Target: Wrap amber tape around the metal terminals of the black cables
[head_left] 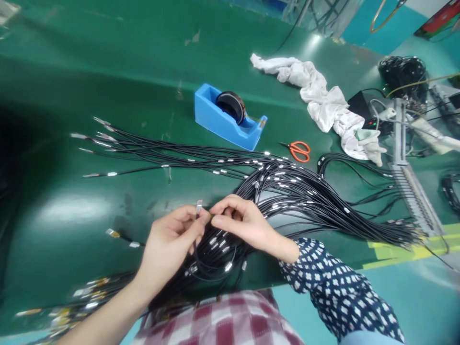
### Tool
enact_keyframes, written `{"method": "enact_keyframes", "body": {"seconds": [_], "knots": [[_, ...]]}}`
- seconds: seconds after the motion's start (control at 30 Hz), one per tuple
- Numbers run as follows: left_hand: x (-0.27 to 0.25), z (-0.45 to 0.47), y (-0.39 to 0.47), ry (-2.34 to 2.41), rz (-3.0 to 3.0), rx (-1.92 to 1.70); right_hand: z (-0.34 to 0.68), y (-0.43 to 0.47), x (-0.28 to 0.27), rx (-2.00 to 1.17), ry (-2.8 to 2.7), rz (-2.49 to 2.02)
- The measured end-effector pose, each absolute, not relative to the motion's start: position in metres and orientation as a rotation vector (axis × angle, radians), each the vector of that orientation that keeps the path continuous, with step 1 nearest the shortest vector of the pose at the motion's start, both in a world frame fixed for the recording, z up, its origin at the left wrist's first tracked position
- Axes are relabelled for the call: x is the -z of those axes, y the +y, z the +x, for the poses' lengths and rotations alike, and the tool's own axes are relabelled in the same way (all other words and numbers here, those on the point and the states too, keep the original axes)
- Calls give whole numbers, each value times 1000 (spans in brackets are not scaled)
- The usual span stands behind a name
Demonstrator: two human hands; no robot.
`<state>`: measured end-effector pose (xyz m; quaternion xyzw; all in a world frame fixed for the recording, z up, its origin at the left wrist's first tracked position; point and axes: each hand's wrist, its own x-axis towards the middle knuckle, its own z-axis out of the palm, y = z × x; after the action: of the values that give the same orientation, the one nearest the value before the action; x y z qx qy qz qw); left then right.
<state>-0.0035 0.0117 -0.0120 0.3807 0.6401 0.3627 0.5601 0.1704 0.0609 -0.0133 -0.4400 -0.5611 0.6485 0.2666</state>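
Note:
My left hand point(176, 235) pinches a black cable near its silver connector point(199, 206), which sticks up above the thumb and forefinger. Against those fingertips, my right hand point(240, 220) is closed in a pinch on a small amber piece point(210, 217) that looks like tape. Beneath both hands lies a bundle of black cables point(219, 247) with white labels. More black cables point(172, 149) stretch to the left, their bare silvery ends fanned out. At the lower left, other cable ends point(64, 314) carry amber wraps.
Beyond the cables stands a blue tape dispenser point(219, 122) with a roll of amber tape point(232, 106). Scissors with orange handles point(299, 151) lie to its right. Farther back are a crumpled white cloth point(323, 105), a slotted metal rack point(417, 196) and a coil of black cable point(402, 76).

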Motion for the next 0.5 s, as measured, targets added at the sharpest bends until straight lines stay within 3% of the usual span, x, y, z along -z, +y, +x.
{"method": "enact_keyframes", "body": {"seconds": [0.5], "knots": [[10, -6, 6, 1342, 767, -859, 168, 69, 7, -1599, -1455, -1111]]}}
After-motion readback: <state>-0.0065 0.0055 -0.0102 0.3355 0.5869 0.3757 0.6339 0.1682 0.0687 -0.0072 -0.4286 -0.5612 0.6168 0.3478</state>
